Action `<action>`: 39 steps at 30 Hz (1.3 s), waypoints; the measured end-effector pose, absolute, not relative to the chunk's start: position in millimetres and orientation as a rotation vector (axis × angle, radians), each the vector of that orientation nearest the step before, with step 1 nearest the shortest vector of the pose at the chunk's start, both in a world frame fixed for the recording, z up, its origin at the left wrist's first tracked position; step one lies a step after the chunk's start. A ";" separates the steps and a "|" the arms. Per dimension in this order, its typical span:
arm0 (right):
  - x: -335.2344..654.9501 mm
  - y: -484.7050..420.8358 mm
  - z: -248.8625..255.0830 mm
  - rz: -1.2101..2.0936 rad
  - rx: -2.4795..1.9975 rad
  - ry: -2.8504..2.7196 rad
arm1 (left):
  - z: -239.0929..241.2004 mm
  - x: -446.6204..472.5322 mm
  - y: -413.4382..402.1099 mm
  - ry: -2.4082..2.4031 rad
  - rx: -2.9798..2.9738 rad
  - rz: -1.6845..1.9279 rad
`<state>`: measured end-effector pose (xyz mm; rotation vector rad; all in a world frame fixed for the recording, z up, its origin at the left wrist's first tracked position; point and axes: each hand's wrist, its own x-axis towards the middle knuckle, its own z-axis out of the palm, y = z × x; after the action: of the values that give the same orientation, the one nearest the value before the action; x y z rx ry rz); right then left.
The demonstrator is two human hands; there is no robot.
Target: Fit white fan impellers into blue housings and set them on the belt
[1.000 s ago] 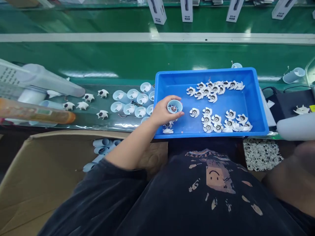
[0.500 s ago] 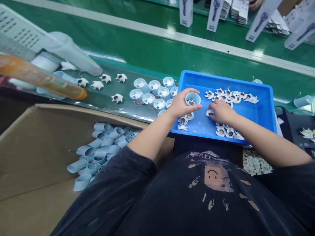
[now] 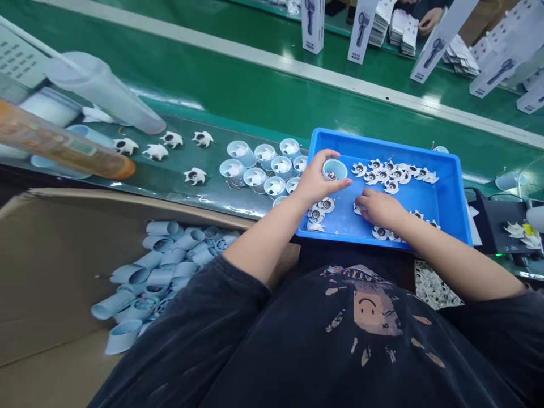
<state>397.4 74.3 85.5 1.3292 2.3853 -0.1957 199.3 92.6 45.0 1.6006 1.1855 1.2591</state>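
My left hand is wrapped round a light-blue plastic cylinder, its open top facing up. Small metallic parts show inside it. Over the floor of the blue tray, my right hand has its fingers bent down onto a white fan impeller, mostly hidden under the fingertips. Several other impellers lie grouped along the tray's far side. More impellers sit at its near left corner, and others lie near my right wrist.
Left of the tray stand several blue cylinders with impellers inside. Loose impellers lie farther left, beside a clear plastic cup. A cardboard box below holds many cylinders. Across the green bench stand printed boxes, near another person's hand.
My right hand has moved slightly left and toward me, onto an impeller, away from the far group. My left hand keeps hold of the cylinder. The camera view has shifted a little.
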 end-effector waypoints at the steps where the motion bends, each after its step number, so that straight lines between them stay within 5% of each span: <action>1: 393.3 74.0 83.2 -0.210 1.355 2.403 | 42.8 199.2 93.0 1.210 1.603 1.261; 6: 387.9 71.6 85.2 -0.452 1.598 2.517 | 33.6 195.9 94.4 1.277 1.696 1.309; 12: 413.1 55.1 102.4 -1.397 1.700 2.733 | 57.3 197.7 68.7 1.151 1.947 1.193; 16: 421.0 34.5 106.9 -1.720 1.810 2.821 | 78.7 210.4 41.7 1.024 2.229 0.945; 18: 420.5 25.3 111.5 -1.468 1.865 3.001 | 83.2 216.5 33.2 1.033 2.330 0.922; 22: 416.1 15.3 122.2 -0.399 1.785 3.309 | 83.2 221.6 26.5 1.107 2.414 0.956; 24: 413.5 14.6 123.9 -0.242 1.754 3.309 | 82.9 221.6 25.7 1.150 2.429 0.973; 39: 415.2 14.9 107.6 -0.771 1.832 3.127 | 81.6 228.3 19.3 1.080 2.734 1.187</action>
<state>415.2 14.9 107.6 1.8322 3.1274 -0.7710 228.3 19.3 81.6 2.7336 1.0796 1.1865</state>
